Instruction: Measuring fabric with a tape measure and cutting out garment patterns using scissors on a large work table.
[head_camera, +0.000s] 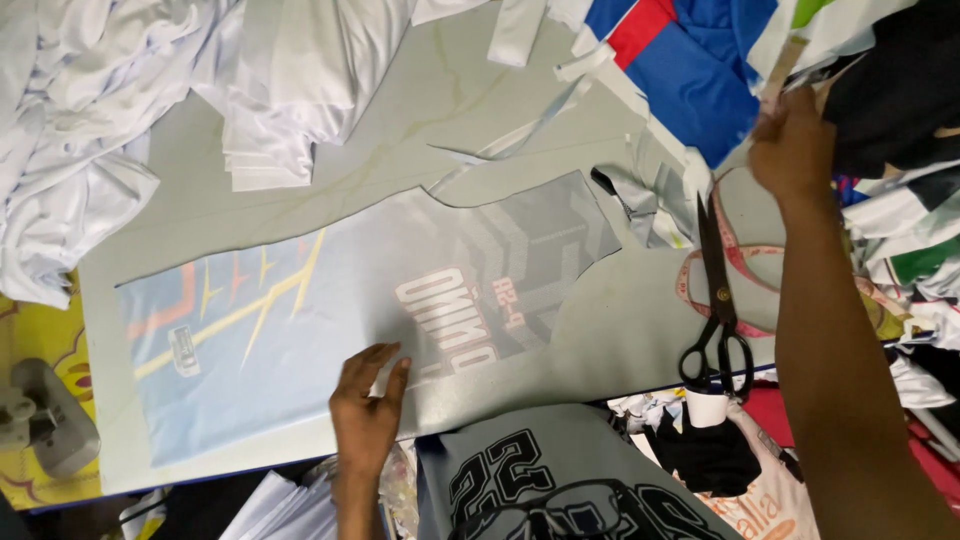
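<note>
A cut jersey panel (330, 300), pale blue and grey with yellow and orange lines and printed lettering, lies flat on the grey table (400, 120). My left hand (366, 400) rests flat on the panel's near edge, fingers spread, holding nothing. My right hand (792, 145) reaches to the far right and grips a piece of fabric (800, 50) in the mixed pile there. Black-handled scissors (718, 310) lie on the table between my arms, blades pointing away from me.
White fabric heaps (120, 90) cover the far left. Blue and red cloth (680, 60) lies at the top right. A pink measuring tape (745, 265) curls under the scissors. A grey numbered shirt with glasses (560, 490) is nearest me. A grey tool (45, 415) sits at the left edge.
</note>
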